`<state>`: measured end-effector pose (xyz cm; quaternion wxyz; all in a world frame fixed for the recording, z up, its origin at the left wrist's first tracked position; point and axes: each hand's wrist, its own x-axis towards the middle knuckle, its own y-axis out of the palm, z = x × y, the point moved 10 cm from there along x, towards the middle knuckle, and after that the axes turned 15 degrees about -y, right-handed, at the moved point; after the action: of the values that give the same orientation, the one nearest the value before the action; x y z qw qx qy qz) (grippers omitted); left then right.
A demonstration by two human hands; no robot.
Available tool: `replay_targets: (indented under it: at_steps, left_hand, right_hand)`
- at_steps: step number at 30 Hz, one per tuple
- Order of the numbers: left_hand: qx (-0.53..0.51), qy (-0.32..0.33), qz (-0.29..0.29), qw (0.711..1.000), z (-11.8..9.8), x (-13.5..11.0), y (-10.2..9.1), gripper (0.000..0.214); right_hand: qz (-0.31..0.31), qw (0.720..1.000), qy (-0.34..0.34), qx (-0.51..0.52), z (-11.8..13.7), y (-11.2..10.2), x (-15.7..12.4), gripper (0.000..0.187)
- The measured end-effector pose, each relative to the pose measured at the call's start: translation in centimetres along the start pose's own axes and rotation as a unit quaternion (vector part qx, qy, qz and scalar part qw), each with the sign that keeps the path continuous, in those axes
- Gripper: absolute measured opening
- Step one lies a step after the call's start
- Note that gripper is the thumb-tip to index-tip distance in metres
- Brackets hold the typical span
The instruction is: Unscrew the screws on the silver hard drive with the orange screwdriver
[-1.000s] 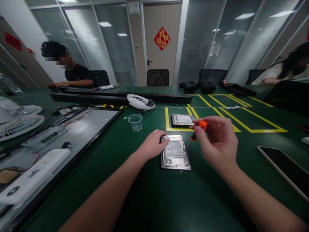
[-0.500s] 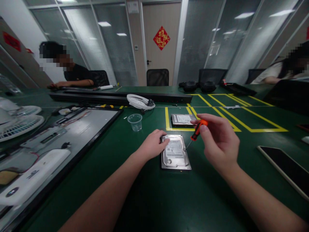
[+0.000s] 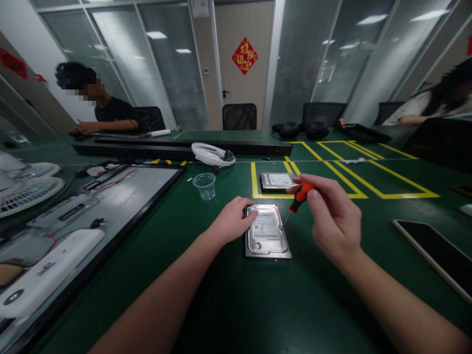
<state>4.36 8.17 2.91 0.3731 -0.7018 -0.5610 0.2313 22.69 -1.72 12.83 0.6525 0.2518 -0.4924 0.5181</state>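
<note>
1. One rectangular hard drive [image 3: 268, 237], its metal lid embossed, is held on the smooth green counter [image 3: 239, 300] by the left hand [image 3: 233, 220] at its left edge.
2. One screwdriver [image 3: 301, 197] (orange-and-black handle, slim metal shaft) is grasped by the right hand [image 3: 336, 211], its tip set at the drive's right edge.
3. A second hard drive [image 3: 276, 181] is placed beyond, making two.
4. One clear, tapered plastic cup [image 3: 205, 187] is seen nearby.

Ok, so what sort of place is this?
Probably an office meeting room doubling as a workshop. The glass partitions and mesh-backed chair suggest an office; the screwdriver at the nearer hard drive, on a green table, suggests hands-on bench work.
</note>
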Motion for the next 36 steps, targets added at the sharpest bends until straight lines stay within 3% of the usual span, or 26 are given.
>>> replay_targets:
  at_steps: [8,13,22,31,36]
  left_hand:
    - [0.002,0.002,0.001,1.000,0.1,0.1,0.2,0.031]
    - [-0.002,-0.004,0.002,1.000,0.1,0.0,0.1,0.032]
    - [-0.014,-0.021,0.013,1.000,0.1,0.0,0.0,0.032]
    - [-0.025,-0.032,0.014,0.999,0.4,0.0,-0.1,0.032]
    - [-0.026,-0.016,0.009,1.000,0.2,0.0,-0.1,0.030]
  right_hand:
    - [-0.002,1.000,-0.002,-0.009,-0.2,-0.1,0.1,0.030]
    - [-0.034,0.999,-0.007,-0.016,-0.3,-0.4,0.1,0.033]
    - [-0.016,0.999,0.020,0.030,-0.8,0.0,-0.4,0.026]
    - [-0.037,0.999,0.033,0.000,-1.5,-0.3,-0.6,0.031]
    - [-0.053,0.998,0.016,-0.003,-1.3,-0.6,-0.4,0.044]
